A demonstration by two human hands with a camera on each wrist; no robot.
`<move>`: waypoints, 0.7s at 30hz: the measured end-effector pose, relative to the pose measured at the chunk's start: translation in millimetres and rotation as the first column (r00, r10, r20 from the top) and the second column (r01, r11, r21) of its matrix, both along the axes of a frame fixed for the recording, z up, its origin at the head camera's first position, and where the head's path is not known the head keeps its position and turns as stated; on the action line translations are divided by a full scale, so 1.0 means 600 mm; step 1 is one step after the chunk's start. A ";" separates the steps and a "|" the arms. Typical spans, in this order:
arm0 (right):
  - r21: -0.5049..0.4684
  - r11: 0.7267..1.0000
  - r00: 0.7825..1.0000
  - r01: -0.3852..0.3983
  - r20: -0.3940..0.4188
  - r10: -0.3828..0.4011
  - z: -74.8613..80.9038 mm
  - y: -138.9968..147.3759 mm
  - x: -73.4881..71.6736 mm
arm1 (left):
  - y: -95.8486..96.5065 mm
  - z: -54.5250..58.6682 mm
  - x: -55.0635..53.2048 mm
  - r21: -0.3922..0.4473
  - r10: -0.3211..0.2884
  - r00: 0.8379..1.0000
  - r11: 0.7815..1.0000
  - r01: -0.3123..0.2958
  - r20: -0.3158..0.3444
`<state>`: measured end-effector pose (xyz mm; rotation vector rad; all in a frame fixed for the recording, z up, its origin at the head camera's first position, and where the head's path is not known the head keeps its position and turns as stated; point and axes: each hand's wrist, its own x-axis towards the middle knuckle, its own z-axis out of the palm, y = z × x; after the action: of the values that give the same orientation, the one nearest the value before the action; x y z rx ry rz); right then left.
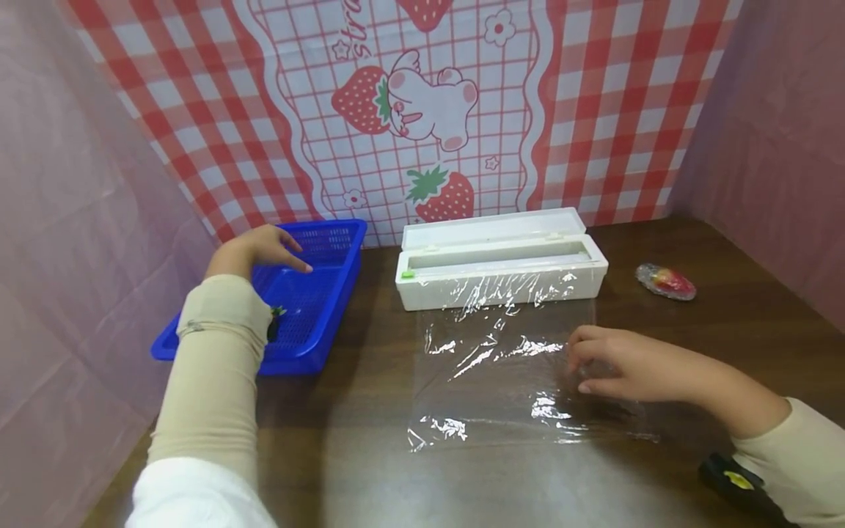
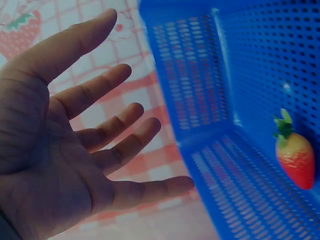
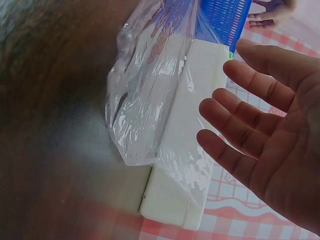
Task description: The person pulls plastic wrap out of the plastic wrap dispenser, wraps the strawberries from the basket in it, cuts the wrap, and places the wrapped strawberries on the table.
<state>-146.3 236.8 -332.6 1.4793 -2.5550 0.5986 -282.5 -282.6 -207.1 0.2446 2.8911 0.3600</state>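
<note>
My left hand [image 1: 269,248], fingers spread and holding nothing, hovers over the blue plastic basket [image 1: 339,293]. A red and yellow strawberry [image 2: 296,159] with green leaves lies in the basket in the left wrist view; my sleeve hides most of it in the head view. A sheet of cling film [image 1: 488,367] stretches from a white dispenser box [image 1: 502,290] toward me over the table. Above the sheet's right side is my right hand [image 1: 627,365], its fingers loosely bent with nothing between them. The right wrist view shows that palm empty beside the film.
A strawberry wrapped in film [image 1: 667,282] lies on the brown table [image 1: 370,440] at the right. The dispenser's lid [image 1: 491,226] is raised. Behind hangs a checked strawberry-print cloth [image 1: 594,110], with pink curtains on both sides.
</note>
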 end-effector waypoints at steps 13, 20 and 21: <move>0.012 1.000 1.000 0.018 0.002 -0.018 -0.005 0.003 0.002 | -0.068 -0.039 -0.003 0.194 0.415 0.885 0.869 -0.454 0.212; 0.012 1.000 1.000 0.016 -0.005 -0.016 -0.005 0.004 0.000 | -0.092 -0.072 -0.005 0.131 0.434 0.793 0.838 -0.529 0.428; 0.012 1.000 1.000 0.014 -0.005 -0.014 -0.005 0.003 0.000 | -0.093 -0.078 -0.003 0.115 0.468 0.792 0.829 -0.547 0.392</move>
<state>-146.5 238.7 -335.7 1.4632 -2.5677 0.5787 -284.5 -338.1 -253.9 -0.5398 2.5088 0.7391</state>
